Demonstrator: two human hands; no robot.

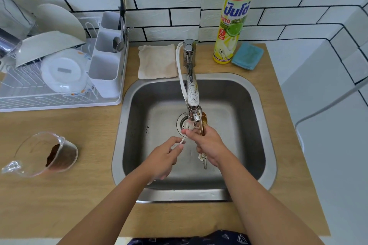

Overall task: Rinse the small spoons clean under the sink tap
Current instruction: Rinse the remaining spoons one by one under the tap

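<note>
Over the steel sink [256, 105] my left hand [165, 157] pinches a small pale spoon [179, 143] by its handle, its bowl end up under the tap outlet [194, 118]. Water runs down onto it. My right hand [207, 145] grips a bundle of small gold spoons [203, 119], bowls pointing up beside the tap, flower-decorated handle ends [203, 158] sticking out below the palm. Its fingertips also touch the pale spoon's bowl under the stream.
A dish rack [59, 77] with plates and a cutlery holder stands at the left. A tipped glass jug [45, 155] with brown residue lies on the wooden counter. Behind the sink lie a cloth [157, 61], a dish soap bottle [232, 22] and a blue sponge [248, 55].
</note>
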